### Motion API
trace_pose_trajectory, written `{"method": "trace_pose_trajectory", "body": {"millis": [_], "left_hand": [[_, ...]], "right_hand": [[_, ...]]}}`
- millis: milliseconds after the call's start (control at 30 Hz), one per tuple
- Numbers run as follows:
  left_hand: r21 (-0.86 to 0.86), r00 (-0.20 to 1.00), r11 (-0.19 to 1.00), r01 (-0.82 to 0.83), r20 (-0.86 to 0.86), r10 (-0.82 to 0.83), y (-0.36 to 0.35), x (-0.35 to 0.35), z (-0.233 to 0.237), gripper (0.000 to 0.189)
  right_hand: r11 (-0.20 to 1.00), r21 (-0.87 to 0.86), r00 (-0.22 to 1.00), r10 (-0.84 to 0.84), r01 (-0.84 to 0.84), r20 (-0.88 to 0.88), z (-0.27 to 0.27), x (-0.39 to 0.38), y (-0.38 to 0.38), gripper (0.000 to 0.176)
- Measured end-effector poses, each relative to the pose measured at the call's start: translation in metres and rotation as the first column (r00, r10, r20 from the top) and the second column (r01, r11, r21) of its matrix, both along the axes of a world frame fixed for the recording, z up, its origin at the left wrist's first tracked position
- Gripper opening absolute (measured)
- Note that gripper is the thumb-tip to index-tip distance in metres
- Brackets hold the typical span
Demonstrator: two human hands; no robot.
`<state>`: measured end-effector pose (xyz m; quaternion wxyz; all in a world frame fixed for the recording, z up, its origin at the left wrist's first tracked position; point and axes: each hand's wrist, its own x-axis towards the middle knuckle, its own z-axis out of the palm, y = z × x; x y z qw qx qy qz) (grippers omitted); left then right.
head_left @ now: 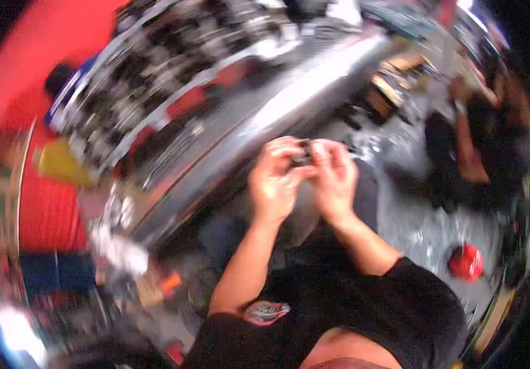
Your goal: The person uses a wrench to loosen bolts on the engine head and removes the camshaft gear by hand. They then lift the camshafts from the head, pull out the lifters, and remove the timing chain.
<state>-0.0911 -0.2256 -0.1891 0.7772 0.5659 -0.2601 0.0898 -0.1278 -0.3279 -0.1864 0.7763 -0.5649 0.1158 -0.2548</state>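
My left hand and my right hand meet in front of my chest, beside the metal bench edge. Pinched between their fingers is a small dark part; fingers cover much of it, and blur hides its exact kind. Both hands are closed around it, thumbs and fingertips close together. Beyond them runs the shiny grey edge of a long bench. On it lies a tray-like row of many metal parts, too smeared to name.
Another person in dark clothing is low down at the right. Boxes sit beyond my right hand. A red round object is on the grey floor. White crumpled material and a yellow item are at the left.
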Motion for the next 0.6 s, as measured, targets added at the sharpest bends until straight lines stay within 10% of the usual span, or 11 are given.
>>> {"method": "trace_pose_trajectory", "body": {"millis": [233, 467, 567, 600], "left_hand": [[-0.202, 0.872, 0.954, 0.220, -0.398, -0.285, 0.055, -0.015, 0.026, 0.037], [-0.089, 0.941, 0.948, -0.307, -0.178, 0.288, 0.138, -0.058, 0.054, 0.052], [0.012, 0.811, 0.817, -0.577, -0.109, 0.575, 0.191, -0.080, 0.063, 0.038], [0.185, 0.634, 0.608, -0.772, 0.164, 0.756, 0.220, -0.083, 0.058, 0.028]], "right_hand": [[0.952, 0.128, 0.960, 0.273, -0.278, 0.056, 0.021, -0.003, 0.038, 0.012], [0.809, -0.037, 0.798, 0.586, -0.587, 0.140, 0.049, -0.005, 0.123, 0.015], [0.594, -0.483, 0.610, 0.779, -0.644, 0.144, 0.076, 0.003, 0.162, 0.029], [0.486, -0.698, 0.517, 0.834, -0.526, 0.192, 0.079, 0.018, 0.174, 0.036]]}}
